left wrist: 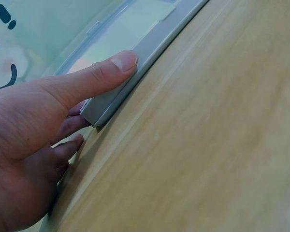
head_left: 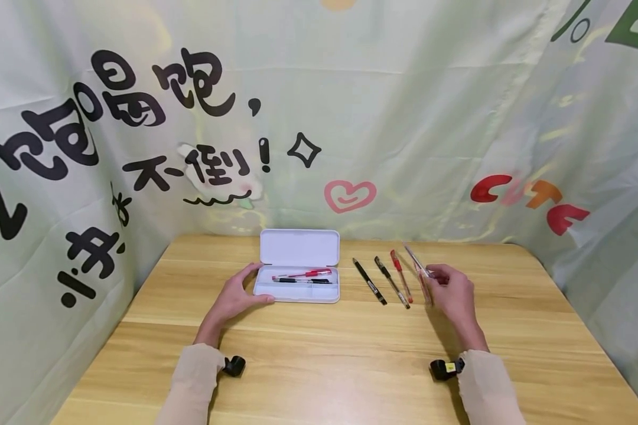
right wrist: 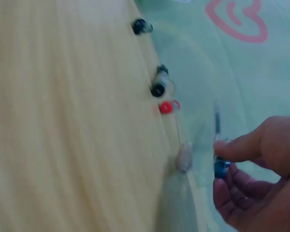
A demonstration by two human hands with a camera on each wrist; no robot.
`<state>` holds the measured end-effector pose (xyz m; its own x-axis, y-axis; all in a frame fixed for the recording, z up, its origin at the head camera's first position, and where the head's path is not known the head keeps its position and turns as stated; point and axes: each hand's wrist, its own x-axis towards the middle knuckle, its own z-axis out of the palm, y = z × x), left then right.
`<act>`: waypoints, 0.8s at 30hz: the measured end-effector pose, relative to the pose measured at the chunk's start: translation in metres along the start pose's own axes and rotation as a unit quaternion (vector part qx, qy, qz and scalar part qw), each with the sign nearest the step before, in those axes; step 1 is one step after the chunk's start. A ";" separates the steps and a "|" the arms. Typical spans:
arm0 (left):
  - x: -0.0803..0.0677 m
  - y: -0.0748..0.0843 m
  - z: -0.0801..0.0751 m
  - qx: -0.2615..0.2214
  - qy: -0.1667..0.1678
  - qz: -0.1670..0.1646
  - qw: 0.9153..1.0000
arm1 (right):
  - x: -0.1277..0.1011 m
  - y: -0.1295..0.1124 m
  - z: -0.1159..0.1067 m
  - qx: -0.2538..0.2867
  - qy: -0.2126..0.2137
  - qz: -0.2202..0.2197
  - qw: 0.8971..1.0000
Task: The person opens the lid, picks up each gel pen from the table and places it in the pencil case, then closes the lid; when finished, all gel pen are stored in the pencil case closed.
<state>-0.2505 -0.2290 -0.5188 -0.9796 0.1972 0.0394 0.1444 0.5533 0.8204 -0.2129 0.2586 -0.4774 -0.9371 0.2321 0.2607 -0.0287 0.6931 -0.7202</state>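
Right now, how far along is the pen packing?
Two pens, one red and one black, already lie in the open pencil case, which the left hand steadies. The right hand pinches a clear pen. Three pens lie on the table beside the case.

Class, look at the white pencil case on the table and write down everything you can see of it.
The pencil case is a flat white box with rounded corners, plastic by its look. It lies open on the wooden table, its lid standing up at the back towards the printed cloth. Inside lie a red pen and, just in front of it, a black pen, both lengthwise. The left hand holds its left end, thumb along the near rim. Loose pens lie to its right, apart from it.
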 end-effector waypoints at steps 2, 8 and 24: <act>0.001 0.000 0.000 0.001 -0.001 0.001 1.000 | -0.002 -0.002 0.005 0.014 -0.009 -0.004 1.000; 0.002 0.001 0.002 -0.001 -0.003 0.003 1.000 | -0.007 -0.015 0.020 0.057 -0.034 -0.036 0.997; 0.001 0.000 0.001 -0.010 0.002 0.004 1.000 | -0.014 -0.076 0.076 0.110 -0.093 -0.107 0.984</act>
<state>-0.2516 -0.2279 -0.5198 -0.9789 0.1982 0.0496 0.1503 0.5345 0.8317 -0.2236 0.1512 -0.4752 -0.9482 -0.0462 0.3142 -0.2876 0.5441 -0.7882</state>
